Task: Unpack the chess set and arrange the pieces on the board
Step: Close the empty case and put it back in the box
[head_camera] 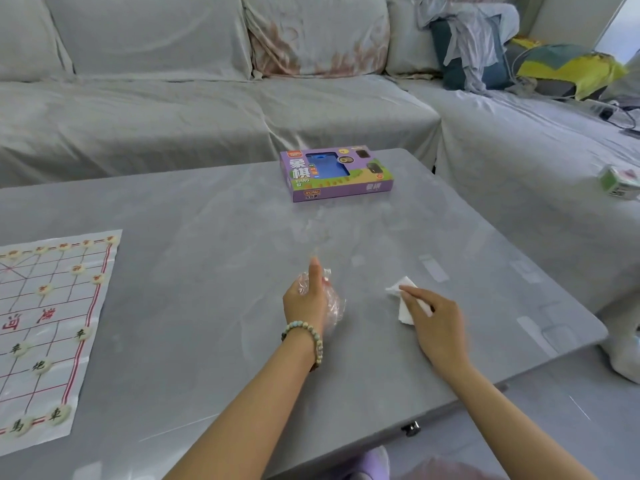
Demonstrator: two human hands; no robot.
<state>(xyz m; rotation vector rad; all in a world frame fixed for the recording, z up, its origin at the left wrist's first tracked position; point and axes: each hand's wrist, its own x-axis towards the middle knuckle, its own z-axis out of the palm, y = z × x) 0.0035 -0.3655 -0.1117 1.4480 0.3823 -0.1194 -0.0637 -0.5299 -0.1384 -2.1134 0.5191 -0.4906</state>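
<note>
A white paper chess board (69,306) with red lines lies at the table's left edge, with several round cream pieces (44,289) standing on it. The purple chess set box (336,173) sits at the far middle of the table. My left hand (308,299) grips a crumpled clear plastic bag (334,308) near the table's middle. To its right, my right hand (436,323) pinches a small white folded paper (403,299) that lies on the table.
The grey table (207,271) has its right edge near my right hand. A covered sofa (173,98) runs behind and to the right. A small green and white box (620,181) lies on the sofa at right, clothes and a yellow bag at back right.
</note>
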